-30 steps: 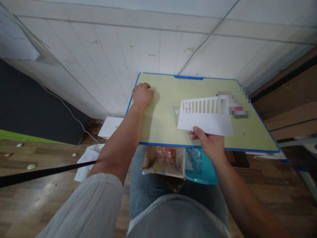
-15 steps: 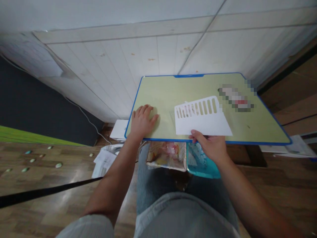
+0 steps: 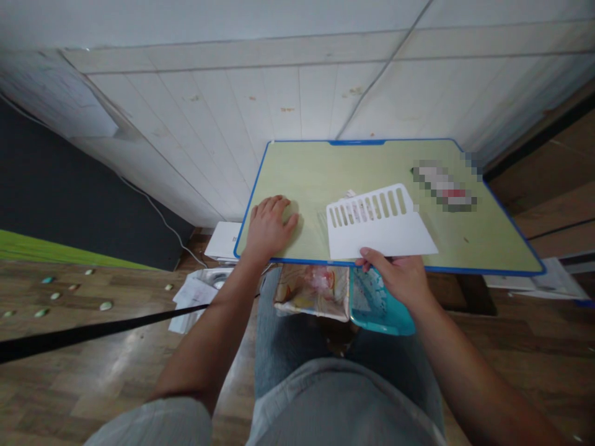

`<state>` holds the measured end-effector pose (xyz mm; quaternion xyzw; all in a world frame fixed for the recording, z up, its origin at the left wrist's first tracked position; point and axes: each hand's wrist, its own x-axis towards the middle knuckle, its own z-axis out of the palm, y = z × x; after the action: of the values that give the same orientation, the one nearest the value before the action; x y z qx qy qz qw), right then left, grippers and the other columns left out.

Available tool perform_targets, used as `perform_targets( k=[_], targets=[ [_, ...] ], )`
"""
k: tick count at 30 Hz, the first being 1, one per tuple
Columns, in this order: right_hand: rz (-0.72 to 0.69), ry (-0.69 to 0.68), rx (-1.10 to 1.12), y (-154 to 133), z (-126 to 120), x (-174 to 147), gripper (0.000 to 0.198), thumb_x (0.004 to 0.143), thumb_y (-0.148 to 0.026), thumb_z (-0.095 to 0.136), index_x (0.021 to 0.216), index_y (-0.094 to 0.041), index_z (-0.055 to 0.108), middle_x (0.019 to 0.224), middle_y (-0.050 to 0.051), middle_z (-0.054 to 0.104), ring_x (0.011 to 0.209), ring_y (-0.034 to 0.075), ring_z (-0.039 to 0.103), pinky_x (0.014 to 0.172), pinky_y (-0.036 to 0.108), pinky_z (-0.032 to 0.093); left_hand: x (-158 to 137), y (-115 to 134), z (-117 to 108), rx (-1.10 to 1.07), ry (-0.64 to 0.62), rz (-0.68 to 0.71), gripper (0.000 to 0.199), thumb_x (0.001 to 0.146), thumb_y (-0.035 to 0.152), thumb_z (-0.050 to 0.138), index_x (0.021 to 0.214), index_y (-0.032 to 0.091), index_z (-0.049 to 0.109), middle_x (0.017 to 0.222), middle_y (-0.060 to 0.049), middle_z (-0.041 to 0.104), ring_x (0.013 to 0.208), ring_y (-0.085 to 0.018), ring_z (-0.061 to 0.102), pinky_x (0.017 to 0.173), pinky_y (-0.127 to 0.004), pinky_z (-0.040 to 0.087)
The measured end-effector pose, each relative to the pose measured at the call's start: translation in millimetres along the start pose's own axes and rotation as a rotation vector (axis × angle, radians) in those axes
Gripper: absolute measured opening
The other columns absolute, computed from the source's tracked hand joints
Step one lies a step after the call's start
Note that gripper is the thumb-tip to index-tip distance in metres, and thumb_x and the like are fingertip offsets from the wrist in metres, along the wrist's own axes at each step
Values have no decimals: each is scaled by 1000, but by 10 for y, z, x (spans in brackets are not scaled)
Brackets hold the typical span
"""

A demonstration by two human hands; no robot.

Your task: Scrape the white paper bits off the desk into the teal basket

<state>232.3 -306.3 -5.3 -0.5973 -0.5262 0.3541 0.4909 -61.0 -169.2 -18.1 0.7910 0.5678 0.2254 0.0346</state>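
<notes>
My right grip (image 3: 402,275) is clamped, thumb uppermost, on the white slotted card (image 3: 376,238), which I have over the middle of the desk's (image 3: 307,167) near side — whether it touches the top I can't tell. My left grip (image 3: 272,224) lies on the desk's near left corner area, fingers apart. The top is pale yellow-green, rimmed in blue; a pixelated object (image 3: 444,186) sits towards its right end. Beyond the desk stands a white panelled wall (image 3: 199,114) with a grey cable (image 3: 381,66). Left of the desk — a dark panel (image 3: 83,198) and small pale pieces (image 3: 106,306) on the wooden floor (image 3: 106,384).
</notes>
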Motion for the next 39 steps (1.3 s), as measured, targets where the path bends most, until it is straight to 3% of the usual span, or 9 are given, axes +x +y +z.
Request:
perform_targets(
  k=[5, 11, 16, 19, 30, 34, 39],
  targets=[
    [-7, 15, -3, -16, -1, -1, 61, 91, -80, 91, 61, -30, 75, 66, 8, 82, 60, 28, 78, 66, 42, 72, 1, 10, 1, 6, 1, -8, 42, 114, 43, 63, 150, 28, 77, 170, -15, 76, 165, -38, 65, 144, -61, 46],
    [6, 1, 66, -44, -7, 7, 47, 89, -66, 96, 69, -27, 78, 67, 7, 83, 60, 27, 79, 66, 41, 72, -6, 25, -1, 19, -4, -6, 43, 113, 42, 62, 151, 28, 77, 169, -14, 77, 165, -38, 65, 143, -62, 48],
    [15, 419, 180, -2, -174, 90, 34, 80, -50, 101, 82, -23, 80, 72, 7, 85, 55, 26, 77, 57, 40, 69, -13, 22, -4, 26, -17, 13, 45, 113, 44, 60, 151, 26, 77, 170, -17, 76, 164, -40, 65, 143, -62, 48],
    [49, 547, 114, 60, -279, 139, 30, 79, -44, 100, 83, -23, 80, 74, 8, 86, 59, 28, 81, 59, 41, 70, -12, 18, -7, 26, -7, 16, 45, 113, 44, 59, 151, 27, 76, 171, -16, 75, 164, -41, 64, 142, -64, 48],
    [39, 496, 3, 184, -349, 305, 25, 84, -44, 91, 81, -22, 81, 72, 7, 85, 63, 27, 80, 69, 42, 69, 0, -26, 26, 5, 33, 11, 45, 112, 48, 58, 148, 30, 76, 168, -15, 77, 163, -40, 66, 142, -61, 49],
    [35, 408, -8, 277, -447, 269, 26, 87, -45, 93, 82, -23, 80, 73, 6, 85, 67, 28, 82, 75, 44, 70, 4, -43, 36, -6, 31, 18, 46, 112, 47, 59, 147, 25, 77, 167, -17, 77, 161, -41, 66, 142, -61, 49],
    [18, 426, -31, 295, -421, 306, 26, 90, -47, 90, 82, -25, 79, 72, 5, 83, 67, 28, 82, 78, 45, 70, 7, -75, 66, -15, 39, 29, 48, 113, 46, 58, 148, 20, 77, 166, -19, 77, 160, -42, 66, 142, -63, 48]
  ],
)
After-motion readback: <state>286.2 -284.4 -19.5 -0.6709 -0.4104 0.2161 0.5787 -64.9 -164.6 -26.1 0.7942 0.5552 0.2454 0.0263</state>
